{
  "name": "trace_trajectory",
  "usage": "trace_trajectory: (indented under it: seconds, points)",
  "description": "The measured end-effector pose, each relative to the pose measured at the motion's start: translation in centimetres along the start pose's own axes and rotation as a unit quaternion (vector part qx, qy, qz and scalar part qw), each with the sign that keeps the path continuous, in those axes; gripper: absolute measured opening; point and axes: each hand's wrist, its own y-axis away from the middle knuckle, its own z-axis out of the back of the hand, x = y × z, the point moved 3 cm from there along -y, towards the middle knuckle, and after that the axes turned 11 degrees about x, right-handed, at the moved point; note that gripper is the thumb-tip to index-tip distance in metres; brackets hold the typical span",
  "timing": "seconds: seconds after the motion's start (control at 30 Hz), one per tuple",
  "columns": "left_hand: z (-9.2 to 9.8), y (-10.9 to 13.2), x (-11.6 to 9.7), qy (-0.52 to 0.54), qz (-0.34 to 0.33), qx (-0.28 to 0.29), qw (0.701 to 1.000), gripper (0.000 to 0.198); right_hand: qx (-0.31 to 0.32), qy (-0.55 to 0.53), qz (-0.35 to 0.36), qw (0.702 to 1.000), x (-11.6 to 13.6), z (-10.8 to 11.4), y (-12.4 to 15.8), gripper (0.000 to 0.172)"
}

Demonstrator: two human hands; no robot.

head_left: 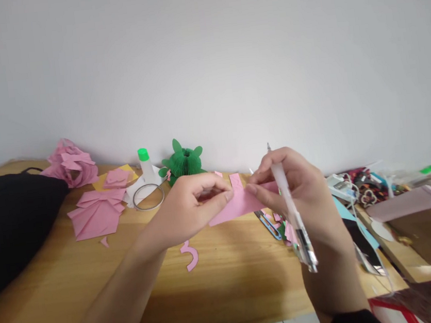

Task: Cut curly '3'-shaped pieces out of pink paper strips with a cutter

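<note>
A strip of pink paper is stretched between my two hands above the wooden table. My left hand pinches its left part between thumb and fingers. With thumb and forefinger, my right hand pinches the right part; a white pen is also tucked between its fingers, tip pointing up and away. Below my left hand lies a pink paper cutout shaped like a 3. Blue-handled snips lie beneath the paper, beside small pink and green scraps partly hidden by my right hand.
A green honeycomb paper ball, a glue stick and a metal ring stand or lie toward the wall. Folded pink paper and a black bag are at left. Clutter and a phone lie at right.
</note>
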Motion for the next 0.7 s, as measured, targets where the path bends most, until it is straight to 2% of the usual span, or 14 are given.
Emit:
trace_trajectory:
  seconds: [0.27,0.4,0.53,0.7]
  points:
    - [-0.5,0.1,0.1,0.016,0.003,0.014,1.0,0.019,-0.003,0.018,0.011,1.0,0.4,-0.1,0.5,0.02]
    - [0.0,0.4,0.0,-0.009,0.015,0.018,1.0,0.019,-0.021,0.022,0.015,0.999,0.7,1.2,1.0,0.022]
    - [0.0,0.7,-0.5,0.029,0.027,0.049,0.998,0.016,-0.03,-0.004,0.008,1.0,0.9,3.0,1.9,0.025]
    - [-0.3,0.9,-0.9,0.032,0.023,0.08,0.996,0.014,-0.01,-0.045,-0.014,0.999,0.5,4.0,3.0,0.031]
